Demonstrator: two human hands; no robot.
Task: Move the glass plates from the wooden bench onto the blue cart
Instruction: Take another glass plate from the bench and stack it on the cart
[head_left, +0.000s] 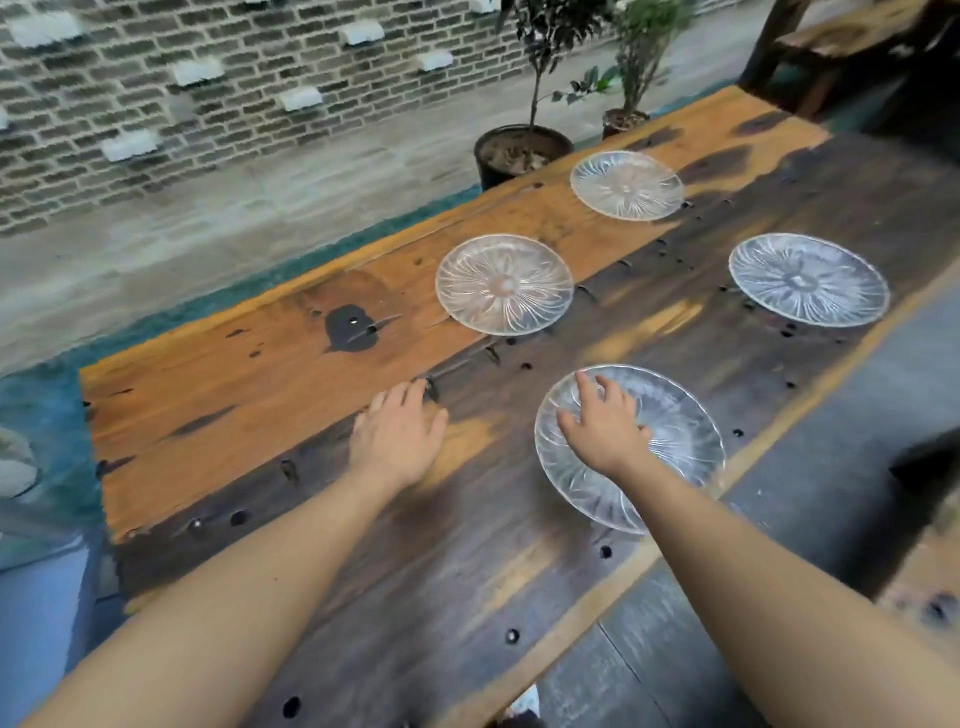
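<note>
Several clear ribbed glass plates lie flat on the wooden bench (260, 384). The nearest plate (680, 441) sits by the bench's right edge, and my right hand (602, 426) lies on its left half with the fingers spread over the glass. My left hand (397, 434) rests flat on the bare dark wood to the left of that plate, fingers straight. Another plate (504, 285) lies in the middle, one (808, 279) at the right, and one (627, 185) at the far end. No blue cart is in view.
Two potted plants (522, 150) stand on the floor just beyond the bench's far side, before a brick wall. A dark wooden piece of furniture (852, 47) stands at the top right. Grey floor runs along the bench's right edge, and a teal strip borders its left side.
</note>
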